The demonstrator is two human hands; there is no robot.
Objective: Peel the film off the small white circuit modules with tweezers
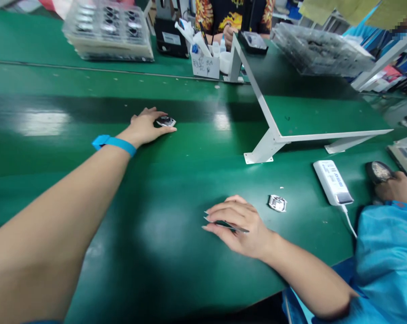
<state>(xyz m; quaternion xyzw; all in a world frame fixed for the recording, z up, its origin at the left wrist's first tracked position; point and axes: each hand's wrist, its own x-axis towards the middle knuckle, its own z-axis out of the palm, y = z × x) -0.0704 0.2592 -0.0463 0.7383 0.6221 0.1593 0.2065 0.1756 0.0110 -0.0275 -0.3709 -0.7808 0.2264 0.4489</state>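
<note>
On the far left part of the green bench, my left hand [144,127] has its thumb and fingers around a small shiny watch case [166,121], which lies at the bench surface. A blue band circles that wrist. Nearer to me, my right hand [248,225] rests on the bench with its fingers curled around thin metal tweezers [235,227], mostly hidden in the grip. Just right of this hand lies a second small part, a silver octagonal watch case [277,203] with its inside showing.
A white-edged raised stand [324,117] covers the right rear, bearing clear trays [321,49]. A white corded device [333,182] lies before it. Stacked trays [109,31] and a tool box [205,65] stand behind. A co-worker's hand [397,191] touches a round dark dish [378,172].
</note>
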